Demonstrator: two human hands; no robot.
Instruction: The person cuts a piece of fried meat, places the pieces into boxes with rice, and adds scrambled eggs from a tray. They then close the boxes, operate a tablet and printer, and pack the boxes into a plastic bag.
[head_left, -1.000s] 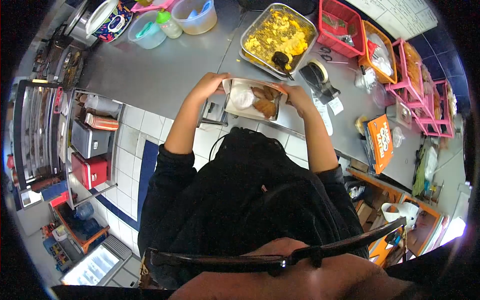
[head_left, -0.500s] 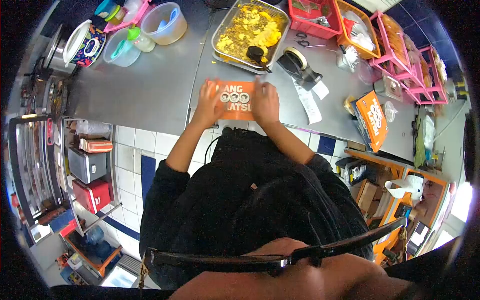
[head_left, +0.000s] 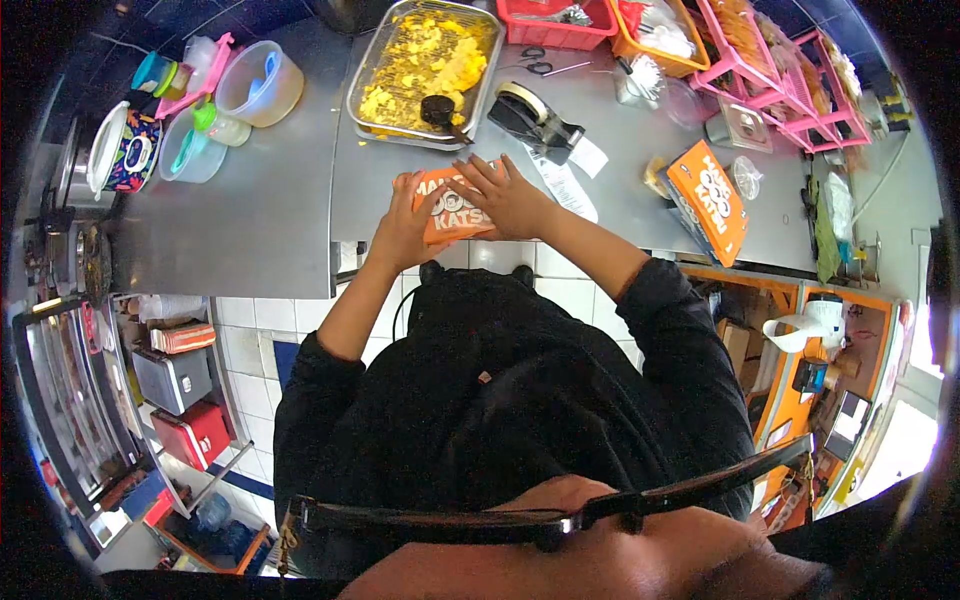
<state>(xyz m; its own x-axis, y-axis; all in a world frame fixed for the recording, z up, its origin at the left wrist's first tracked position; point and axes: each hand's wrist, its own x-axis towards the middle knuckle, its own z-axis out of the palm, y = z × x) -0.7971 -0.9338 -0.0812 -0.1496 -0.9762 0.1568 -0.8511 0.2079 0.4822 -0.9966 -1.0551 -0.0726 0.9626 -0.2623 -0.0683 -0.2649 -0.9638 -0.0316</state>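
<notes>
An orange printed food box [head_left: 462, 220] with white lettering is at the counter's front edge, between my hands. My left hand [head_left: 402, 232] grips its left side, thumb and fingers along the edge. Across the top and right side of the same box lies my right hand [head_left: 508, 198], its fingers partly covering the print. Just beyond the hands is a glass tray [head_left: 352, 100] of yellow, scrambled-egg-like food with a black scoop [head_left: 437, 111] in it. To the right, a black tape dispenser [head_left: 530, 125] sits by a paper receipt [head_left: 570, 190].
More orange boxes [head_left: 708, 200] lean at the right of the metal counter [head_left: 230, 220]. Red [head_left: 555, 30] and orange baskets [head_left: 665, 55] and pink racks [head_left: 790, 100] line the back right. Plastic tubs [head_left: 262, 90] stand at the left.
The camera view has shifted, so counter items appear further left. The box now looks tilted, and my right hand has moved from its right edge over its top.
</notes>
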